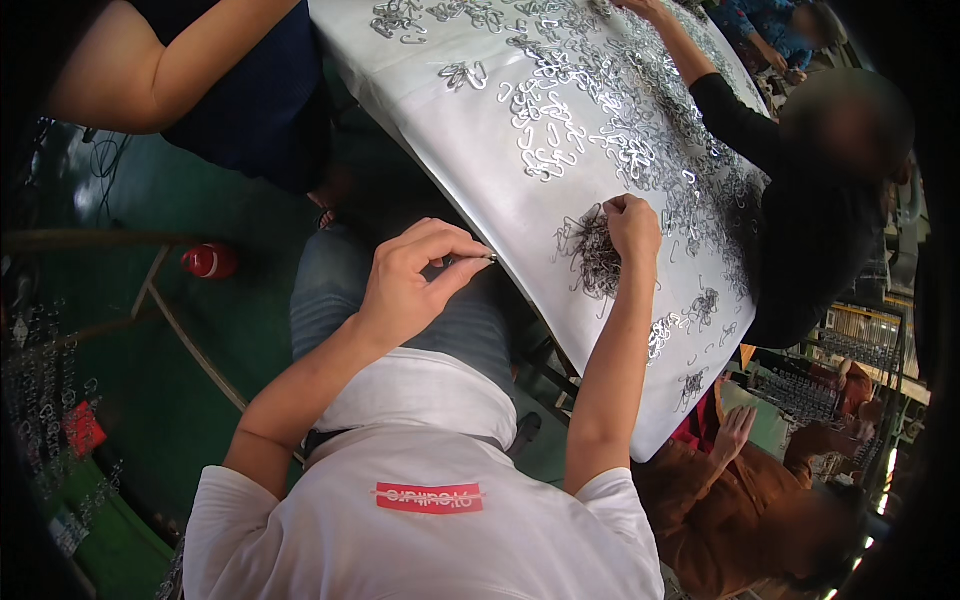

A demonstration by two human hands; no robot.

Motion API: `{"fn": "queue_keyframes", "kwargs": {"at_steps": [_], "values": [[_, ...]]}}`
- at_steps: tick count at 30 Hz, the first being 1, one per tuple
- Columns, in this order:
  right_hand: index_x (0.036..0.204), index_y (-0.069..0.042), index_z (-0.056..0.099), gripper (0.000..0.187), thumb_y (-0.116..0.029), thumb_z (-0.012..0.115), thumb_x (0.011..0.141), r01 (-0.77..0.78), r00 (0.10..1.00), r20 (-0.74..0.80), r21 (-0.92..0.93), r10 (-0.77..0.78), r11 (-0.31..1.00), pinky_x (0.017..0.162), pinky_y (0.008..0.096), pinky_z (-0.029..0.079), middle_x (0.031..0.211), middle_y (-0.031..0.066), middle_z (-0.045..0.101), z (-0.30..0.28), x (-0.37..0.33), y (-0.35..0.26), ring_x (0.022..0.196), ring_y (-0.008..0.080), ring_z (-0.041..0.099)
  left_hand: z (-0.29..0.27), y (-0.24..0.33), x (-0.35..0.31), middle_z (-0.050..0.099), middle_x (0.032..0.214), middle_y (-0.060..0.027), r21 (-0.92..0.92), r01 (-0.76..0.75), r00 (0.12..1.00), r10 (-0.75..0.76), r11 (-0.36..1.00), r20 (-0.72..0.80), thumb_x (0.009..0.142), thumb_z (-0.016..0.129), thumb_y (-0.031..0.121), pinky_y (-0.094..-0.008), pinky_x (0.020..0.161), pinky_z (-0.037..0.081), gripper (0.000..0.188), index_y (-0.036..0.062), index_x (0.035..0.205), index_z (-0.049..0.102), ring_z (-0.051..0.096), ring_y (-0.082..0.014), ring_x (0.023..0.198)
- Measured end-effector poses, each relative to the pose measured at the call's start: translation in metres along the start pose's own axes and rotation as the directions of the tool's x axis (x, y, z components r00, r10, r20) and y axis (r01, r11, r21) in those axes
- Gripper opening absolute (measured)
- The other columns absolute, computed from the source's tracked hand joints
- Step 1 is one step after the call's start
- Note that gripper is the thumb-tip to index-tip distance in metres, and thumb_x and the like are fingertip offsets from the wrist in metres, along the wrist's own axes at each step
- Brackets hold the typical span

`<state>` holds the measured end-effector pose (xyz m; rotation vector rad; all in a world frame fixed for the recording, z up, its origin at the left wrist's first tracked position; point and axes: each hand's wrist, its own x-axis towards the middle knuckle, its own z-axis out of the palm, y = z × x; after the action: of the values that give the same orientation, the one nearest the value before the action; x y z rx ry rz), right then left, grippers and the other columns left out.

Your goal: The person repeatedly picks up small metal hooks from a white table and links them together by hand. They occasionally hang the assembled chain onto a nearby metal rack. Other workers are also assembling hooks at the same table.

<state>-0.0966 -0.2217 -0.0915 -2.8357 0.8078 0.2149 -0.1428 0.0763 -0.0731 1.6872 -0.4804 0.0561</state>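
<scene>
My left hand [412,280] is just off the table's near edge, thumb and forefinger pinched together. A small dark metal piece [491,257] shows at their tips; most of it is hidden by the fingers. Over the table, my right hand [636,232] reaches to a heap of dark, thin bent metal hooks [592,258]. Its fingertips are closed at the heap's upper side, and what they hold is too small to make out. Beyond lie many shiny S-shaped metal hooks [548,130], loosely spread over the white-covered table [450,145].
Smaller hook clusters [703,306] lie to the right of my forearm. One co-worker's arm [215,55] is at the left, another person's black sleeve [735,120] leans over the far side, and a person in brown [745,520] is at lower right. A red container [210,261] stands on the green floor.
</scene>
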Motion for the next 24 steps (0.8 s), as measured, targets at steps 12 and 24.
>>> {"fn": "queue_keyframes", "kwargs": {"at_steps": [12,24], "values": [[0.091,-0.001,0.064,0.025,-0.025,0.061,0.086,0.100,0.983,0.099,0.413,-0.154,0.905,0.069,0.0326,0.047,0.081,0.0087,0.065,0.012,-0.007,-0.014,0.073,0.0206,0.061,0.006,-0.002,-0.001,0.067,0.081,-0.0045,-0.036,-0.027,1.000,0.027,0.999,0.001,0.075,0.070,-0.003,-0.0224,0.057,0.044,0.016,0.0045,0.088,0.070,0.059,-0.0116,0.071],[0.095,-0.003,0.060,0.011,-0.006,0.065,0.086,-0.283,0.865,0.234,0.958,-0.443,-0.047,0.058,0.0212,0.038,0.086,0.0053,0.061,-0.010,-0.108,-0.051,0.068,0.0103,0.052,0.006,-0.002,0.001,0.068,0.082,-0.0046,-0.031,-0.041,0.999,0.041,0.999,-0.002,0.074,0.070,-0.004,-0.0234,0.056,0.045,0.017,0.0042,0.089,0.070,0.059,-0.0139,0.072]]}}
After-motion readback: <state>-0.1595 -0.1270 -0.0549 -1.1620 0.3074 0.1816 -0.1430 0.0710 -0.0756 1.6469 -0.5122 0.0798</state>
